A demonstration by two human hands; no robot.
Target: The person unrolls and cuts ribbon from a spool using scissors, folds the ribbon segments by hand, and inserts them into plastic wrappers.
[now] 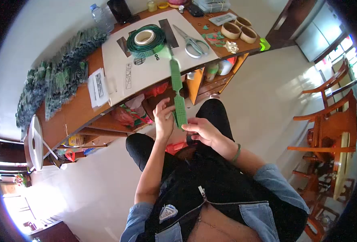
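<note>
A green printed ribbon with notched edges (175,76) runs down from the roll of green ribbon (162,42) on the desk to my hands above my lap. My right hand (202,131) pinches the ribbon near its lower bend, between thumb and fingers. Close beside the strip on its left is my left hand (163,121), with its fingers stretched out and apart; whether a fingertip touches the ribbon I cannot tell. Grey-handled scissors (194,45) lie on the white board (120,76), right of the roll.
Bundles of green-and-clear strips (61,78) line the desk's left side. A white reel (35,141) leans at the desk's left end. Tape rolls (231,30) stand at the right, and a plastic bottle (99,18) at the back. Wooden chairs (327,121) are to the right.
</note>
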